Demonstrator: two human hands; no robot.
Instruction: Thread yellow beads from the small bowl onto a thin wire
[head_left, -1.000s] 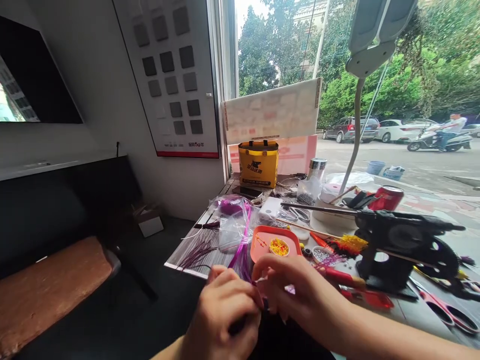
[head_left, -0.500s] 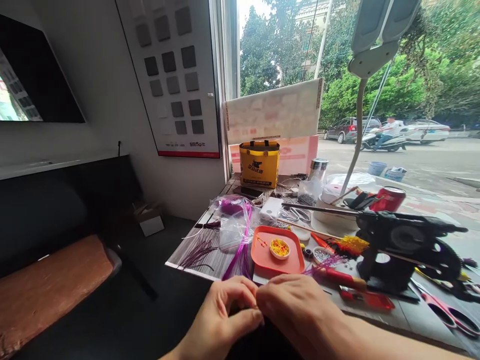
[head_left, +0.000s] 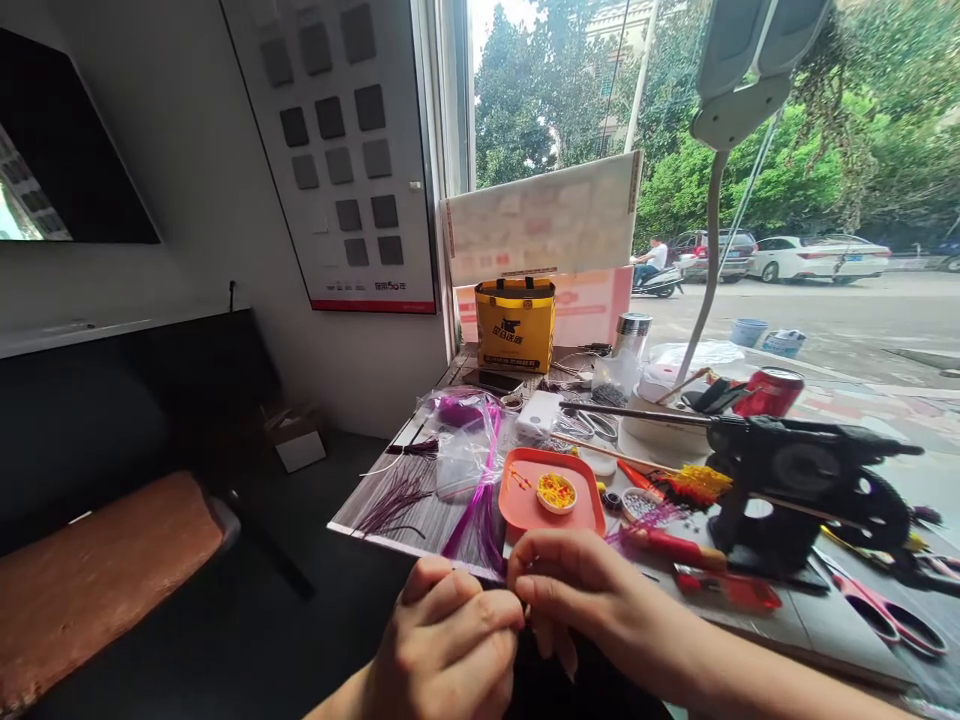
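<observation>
My left hand (head_left: 442,645) and my right hand (head_left: 581,595) meet fingertip to fingertip just off the near edge of the table (head_left: 810,625). Both are closed in a pinch on something thin and dark between them, too small to name. Purple strands (head_left: 476,515) hang over the table edge right behind my fingers. An orange tray (head_left: 581,510) holding a small dish of yellow beads (head_left: 556,492) lies just beyond my right hand.
A black hand-crank device (head_left: 802,480) stands at the right, with red-handled tools (head_left: 675,548) and pink scissors (head_left: 889,620) near it. A yellow bag (head_left: 515,325), a red can (head_left: 766,393) and a lamp stem (head_left: 709,250) stand farther back. A brown bench (head_left: 97,575) is left.
Both hands dipped lower half a second ago and have come back up a little, still pinched together. A scooter rider outside moved leftward along the street.
</observation>
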